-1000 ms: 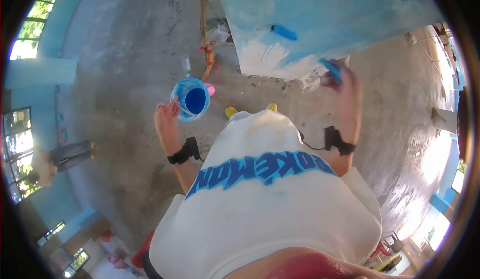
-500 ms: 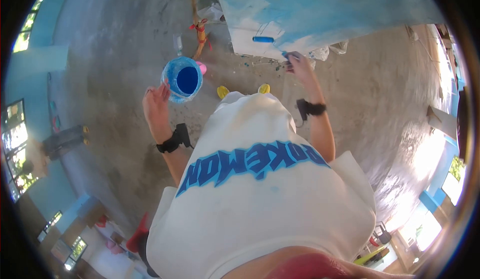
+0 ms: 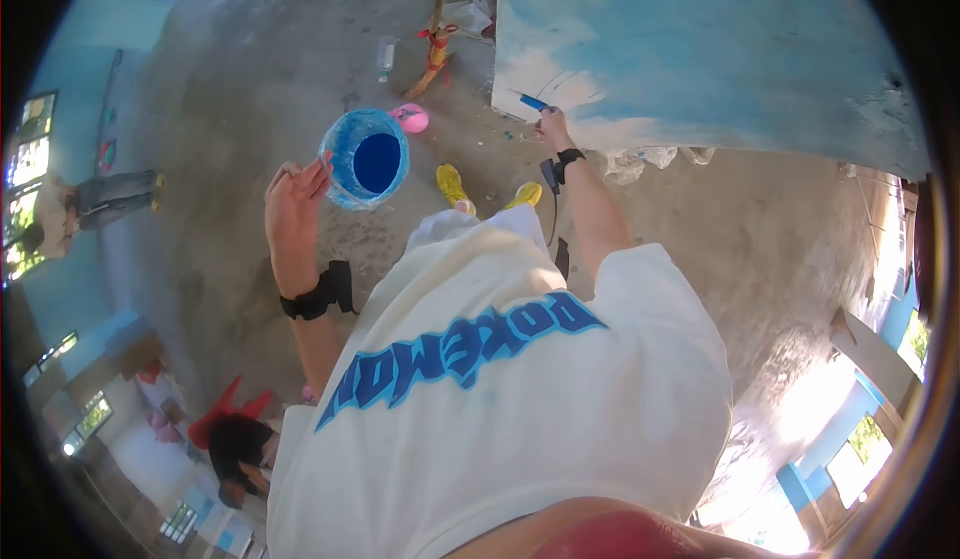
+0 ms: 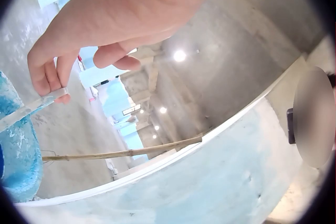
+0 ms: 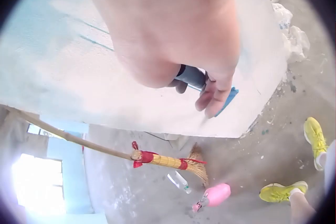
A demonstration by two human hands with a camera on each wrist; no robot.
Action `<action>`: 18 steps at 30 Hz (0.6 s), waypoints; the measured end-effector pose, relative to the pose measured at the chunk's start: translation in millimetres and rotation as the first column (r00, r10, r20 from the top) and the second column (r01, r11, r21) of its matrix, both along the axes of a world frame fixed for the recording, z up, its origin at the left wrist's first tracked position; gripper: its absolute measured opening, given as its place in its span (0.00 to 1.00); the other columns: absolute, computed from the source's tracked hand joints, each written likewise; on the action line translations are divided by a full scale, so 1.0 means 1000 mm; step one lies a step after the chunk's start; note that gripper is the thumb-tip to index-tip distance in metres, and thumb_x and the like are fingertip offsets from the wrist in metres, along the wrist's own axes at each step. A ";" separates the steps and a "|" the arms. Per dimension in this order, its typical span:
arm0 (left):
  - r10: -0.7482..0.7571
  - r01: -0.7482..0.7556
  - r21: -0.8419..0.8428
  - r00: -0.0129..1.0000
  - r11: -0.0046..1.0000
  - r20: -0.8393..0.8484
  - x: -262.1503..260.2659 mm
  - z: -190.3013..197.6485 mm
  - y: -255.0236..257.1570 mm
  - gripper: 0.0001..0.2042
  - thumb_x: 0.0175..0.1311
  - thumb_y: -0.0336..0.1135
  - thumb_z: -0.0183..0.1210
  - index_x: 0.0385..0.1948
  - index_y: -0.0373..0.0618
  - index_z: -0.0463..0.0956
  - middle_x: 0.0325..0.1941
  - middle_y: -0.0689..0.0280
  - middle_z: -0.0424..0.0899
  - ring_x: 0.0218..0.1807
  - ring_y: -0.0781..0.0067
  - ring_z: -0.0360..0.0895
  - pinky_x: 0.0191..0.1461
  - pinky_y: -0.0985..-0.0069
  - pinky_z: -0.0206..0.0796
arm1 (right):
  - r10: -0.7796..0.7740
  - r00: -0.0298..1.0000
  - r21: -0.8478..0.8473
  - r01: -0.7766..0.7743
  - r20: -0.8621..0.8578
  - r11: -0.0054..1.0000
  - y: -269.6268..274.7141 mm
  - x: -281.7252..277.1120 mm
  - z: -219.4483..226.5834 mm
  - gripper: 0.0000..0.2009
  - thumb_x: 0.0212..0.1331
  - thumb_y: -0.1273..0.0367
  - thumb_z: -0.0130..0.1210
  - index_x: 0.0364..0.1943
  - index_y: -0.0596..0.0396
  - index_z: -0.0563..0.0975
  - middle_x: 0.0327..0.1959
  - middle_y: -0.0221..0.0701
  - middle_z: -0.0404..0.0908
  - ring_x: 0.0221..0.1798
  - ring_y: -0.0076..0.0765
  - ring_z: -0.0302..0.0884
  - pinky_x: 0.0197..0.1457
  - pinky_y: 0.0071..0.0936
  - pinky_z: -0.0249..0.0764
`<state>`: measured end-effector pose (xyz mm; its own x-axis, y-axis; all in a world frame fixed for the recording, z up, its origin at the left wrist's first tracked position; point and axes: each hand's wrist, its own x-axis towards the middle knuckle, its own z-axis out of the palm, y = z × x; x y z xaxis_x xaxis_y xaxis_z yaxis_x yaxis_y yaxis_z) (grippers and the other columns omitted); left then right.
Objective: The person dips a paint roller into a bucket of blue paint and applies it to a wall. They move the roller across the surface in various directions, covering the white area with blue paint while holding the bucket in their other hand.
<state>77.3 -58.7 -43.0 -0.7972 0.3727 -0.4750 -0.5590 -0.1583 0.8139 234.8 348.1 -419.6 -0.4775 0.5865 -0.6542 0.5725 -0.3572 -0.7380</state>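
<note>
The left hand [image 3: 294, 204] holds the handle of a blue-stained bucket [image 3: 338, 149] with dark blue paint [image 3: 377, 164] inside. In the left wrist view, the curled fingertips of the left hand [image 4: 105, 29] grip the bucket's pale handle strip [image 4: 31, 107]. At the lower left corner of a blue and white painted surface [image 3: 690, 59], the right hand [image 3: 552, 131] grips a small roller with a blue head [image 3: 534, 103]. Seen from the right wrist, the right hand [image 5: 178, 40] wraps round the roller's dark handle [image 5: 192, 76], its blue head [image 5: 228, 102] partly hidden behind the fingers.
A straw broom [image 5: 167, 162] lies near the surface's corner, with a clear bottle [image 3: 386, 60] and a pink bottle [image 3: 411, 117] on the floor. Plastic sheeting [image 3: 628, 164] sits along the surface's edge. Yellow shoes [image 3: 451, 185] are below. Another person [image 3: 100, 204] stands at far left.
The right hand with the roller has moved left and down toward the surface's corner. The left hand still holds the bucket, and the head view has shifted.
</note>
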 end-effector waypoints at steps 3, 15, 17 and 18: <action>-0.021 0.021 0.028 1.000 0.999 -0.002 -0.002 -0.001 -0.003 0.06 0.68 0.32 0.49 0.28 0.50 0.70 0.56 0.44 0.77 0.56 0.56 0.74 0.62 0.63 0.61 | -0.103 0.993 0.054 0.106 -0.066 0.993 -0.001 0.007 0.016 0.11 0.65 0.67 0.45 0.44 0.59 0.73 0.22 0.33 0.75 0.22 0.30 0.75 0.24 0.29 0.78; -0.062 0.050 0.112 0.992 0.992 0.112 -0.006 -0.006 -0.005 0.07 0.66 0.34 0.51 0.27 0.50 0.74 0.57 0.41 0.75 0.56 0.53 0.74 0.62 0.60 0.61 | -0.326 0.826 0.136 0.428 -0.461 0.893 -0.001 0.162 0.471 0.12 0.62 0.72 0.42 0.40 0.68 0.75 0.27 0.41 0.78 0.29 0.37 0.81 0.36 0.33 0.83; -0.057 0.048 0.066 0.989 0.997 0.140 -0.009 -0.003 -0.002 0.07 0.66 0.34 0.51 0.27 0.50 0.74 0.57 0.41 0.75 0.55 0.52 0.74 0.62 0.60 0.62 | -0.327 0.809 0.173 0.458 -0.489 0.872 -0.018 0.189 0.517 0.12 0.63 0.72 0.42 0.40 0.68 0.74 0.27 0.41 0.78 0.30 0.37 0.81 0.39 0.33 0.82; -0.030 0.028 0.011 0.986 1.000 0.166 -0.009 -0.002 0.000 0.07 0.66 0.33 0.51 0.27 0.50 0.74 0.57 0.41 0.75 0.55 0.52 0.74 0.61 0.61 0.62 | -0.314 0.798 0.203 0.469 -0.514 0.859 -0.027 0.200 0.532 0.12 0.63 0.72 0.41 0.40 0.67 0.74 0.28 0.41 0.79 0.30 0.37 0.81 0.41 0.33 0.82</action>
